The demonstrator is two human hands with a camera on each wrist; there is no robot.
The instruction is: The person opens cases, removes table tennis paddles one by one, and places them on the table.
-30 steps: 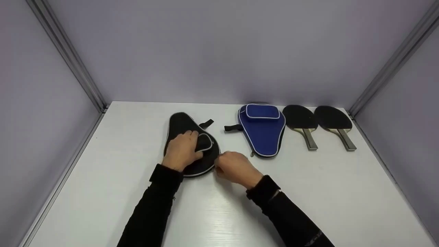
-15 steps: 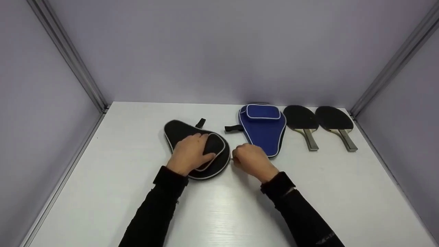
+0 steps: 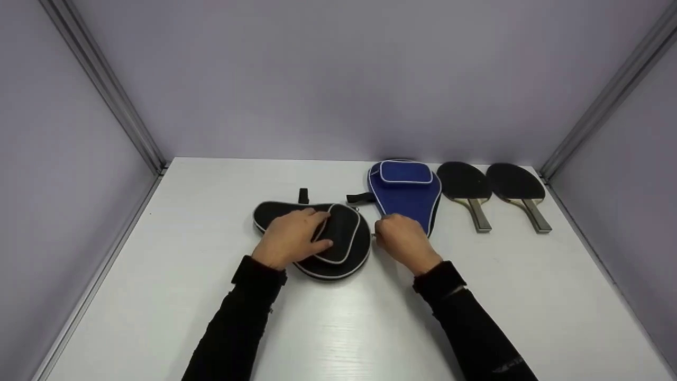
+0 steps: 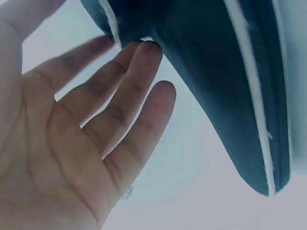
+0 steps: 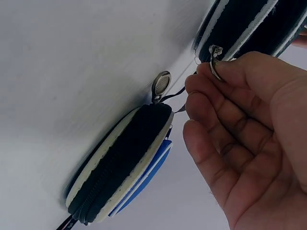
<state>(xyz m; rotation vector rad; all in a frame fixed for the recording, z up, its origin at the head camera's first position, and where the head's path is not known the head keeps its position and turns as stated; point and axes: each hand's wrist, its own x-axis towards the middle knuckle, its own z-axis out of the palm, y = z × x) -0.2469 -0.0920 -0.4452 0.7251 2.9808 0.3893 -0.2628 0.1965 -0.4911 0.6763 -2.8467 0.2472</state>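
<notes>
Left hand [image 3: 292, 239]: fingers slightly spread; it rests on the black case [image 3: 342, 233];
Right hand [image 3: 403, 243]: this one pinches the metal zipper pull [image 5: 215, 66] of the same case;
Black case: lies on the white table [image 3: 174, 296]; left of the blue case [image 3: 406, 200]

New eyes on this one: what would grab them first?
Probably the blue case, the one vivid color, near the back edge of the white table. Beside it, to the right in the head view, lie two black-bladed paddles. Nearer the person, the left hand touches the black case while the right hand pinches its zipper pull.
</notes>
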